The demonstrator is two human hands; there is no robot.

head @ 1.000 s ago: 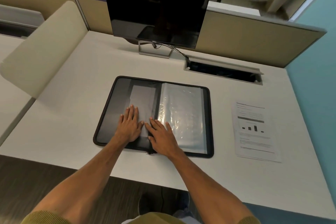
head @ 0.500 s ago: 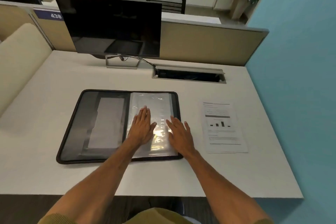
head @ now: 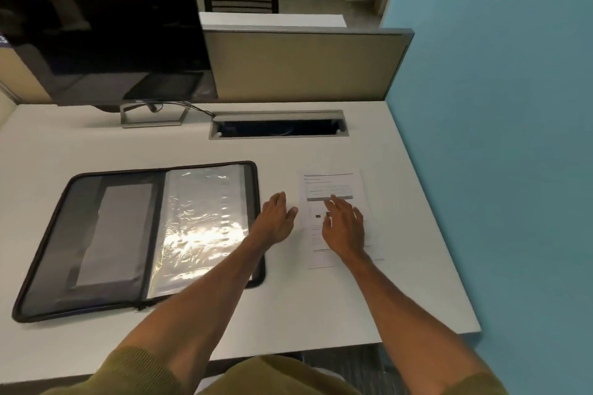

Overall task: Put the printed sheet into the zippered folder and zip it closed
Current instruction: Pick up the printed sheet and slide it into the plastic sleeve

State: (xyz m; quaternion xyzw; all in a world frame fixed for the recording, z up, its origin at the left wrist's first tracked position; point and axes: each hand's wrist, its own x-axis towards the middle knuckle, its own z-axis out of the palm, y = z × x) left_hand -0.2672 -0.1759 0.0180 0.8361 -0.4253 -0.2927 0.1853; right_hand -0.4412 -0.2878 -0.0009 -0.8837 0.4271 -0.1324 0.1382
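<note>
The black zippered folder (head: 96, 234) lies unzipped and spread flat on the white desk, with a grey pocket on its left half and shiny clear sleeves on its right half. To its right the printed sheet (head: 330, 179) with a small table and bar chart lies flat. My right hand (head: 345, 228) is over the sheet's middle, fingers spread, holding nothing. Between the folder's right edge and the sheet is my left hand (head: 277, 218), open with palm down. Whether either hand touches the surface cannot be told.
A dark monitor (head: 102, 48) on a stand sits at the back left. A cable slot (head: 279, 128) is sunk into the white desk (head: 321, 298) behind the sheet. A beige partition (head: 298, 67) runs along the back and a blue wall (head: 497, 138) is on the right.
Both hands left the open folder and moved right. The right hand now covers the printed sheet and the left is beside it. The camera turned right too.
</note>
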